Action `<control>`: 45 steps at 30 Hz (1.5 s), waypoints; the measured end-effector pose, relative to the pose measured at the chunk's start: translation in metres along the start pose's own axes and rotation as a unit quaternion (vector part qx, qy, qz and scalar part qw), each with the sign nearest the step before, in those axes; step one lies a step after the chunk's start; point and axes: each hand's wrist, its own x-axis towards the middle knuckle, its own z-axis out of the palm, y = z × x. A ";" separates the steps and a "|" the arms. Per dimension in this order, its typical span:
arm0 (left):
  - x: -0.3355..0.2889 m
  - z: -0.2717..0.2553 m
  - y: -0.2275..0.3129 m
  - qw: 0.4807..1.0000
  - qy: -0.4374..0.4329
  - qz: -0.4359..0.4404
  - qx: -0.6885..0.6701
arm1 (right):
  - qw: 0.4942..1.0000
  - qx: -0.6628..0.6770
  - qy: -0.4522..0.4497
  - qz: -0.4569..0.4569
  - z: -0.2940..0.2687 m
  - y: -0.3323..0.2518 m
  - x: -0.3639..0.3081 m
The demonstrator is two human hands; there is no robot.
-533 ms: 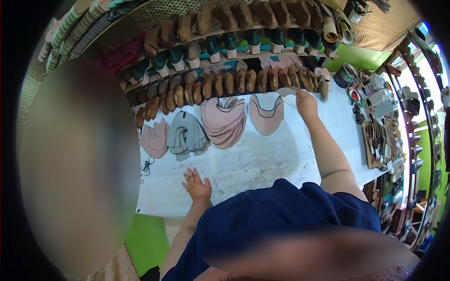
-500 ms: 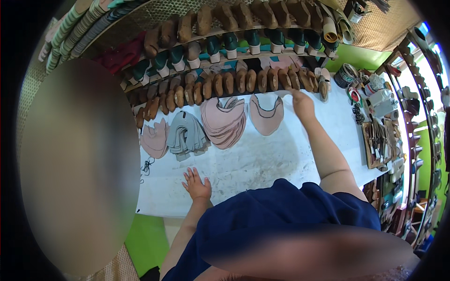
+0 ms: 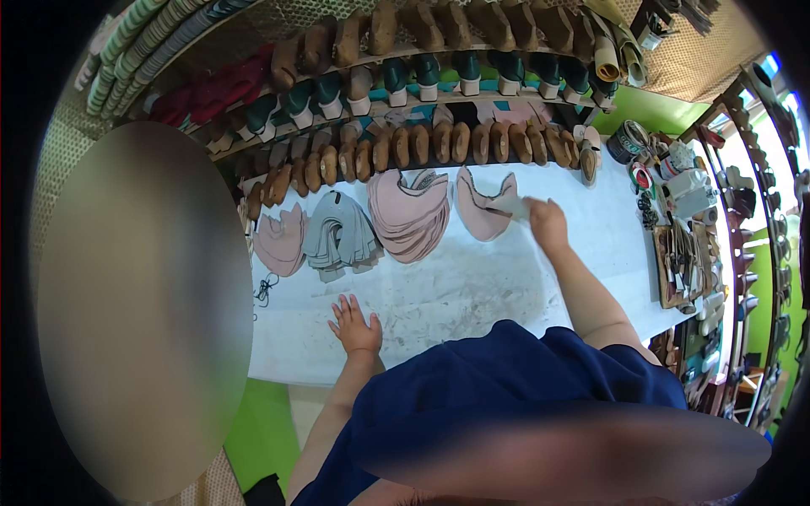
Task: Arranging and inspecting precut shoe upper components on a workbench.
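My right hand [image 3: 548, 224] is closed on a pale grey flat piece [image 3: 512, 205], blurred by motion, that covers the right end of a pink curved shoe-upper piece [image 3: 479, 218]. Spread flat on the white tabletop, my left hand [image 3: 357, 329] holds nothing. In front of it lies a stack of grey U-shaped upper pieces [image 3: 338, 240]. A fanned stack of pink upper pieces [image 3: 411, 223] sits between the grey stack and the single pink piece. At the left end is a smaller group of pink pieces [image 3: 280, 244].
Wooden shoe lasts [image 3: 419, 145] line the table's back edge. Dark green shoes with white heels [image 3: 395, 76] stand on a shelf above. At right are a dark tin [image 3: 626, 140] and a tray of tools [image 3: 675, 261]. Black cord [image 3: 267, 291] lies at left.
My right hand has come down from the row of lasts toward the single pink piece, bringing the pale grey piece over its edge. My left hand stays almost still.
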 end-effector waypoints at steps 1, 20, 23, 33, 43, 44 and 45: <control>0.001 0.001 -0.001 1.000 0.001 0.001 -0.002 | 0.998 0.035 0.009 0.056 -0.004 0.010 0.010; 0.001 0.005 -0.001 1.000 0.013 0.008 0.004 | 0.968 0.095 -0.084 -0.217 0.052 -0.043 -0.007; 0.000 0.004 -0.002 1.000 0.014 0.008 0.003 | 0.963 0.037 -0.134 -0.232 0.069 -0.033 -0.053; 0.000 0.005 -0.003 1.000 0.009 0.012 0.000 | 0.966 -0.008 -0.133 -0.223 0.072 -0.036 -0.070; 0.004 0.004 -0.002 1.000 -0.007 -0.002 0.004 | 0.963 0.189 -0.119 -0.149 0.114 -0.130 0.032; 0.004 0.007 -0.004 1.000 0.002 0.004 0.004 | 0.963 0.191 -0.120 -0.150 0.127 -0.143 0.039; 0.004 0.009 -0.006 1.000 0.011 0.011 0.004 | 0.956 0.191 -0.109 -0.192 0.139 -0.157 0.045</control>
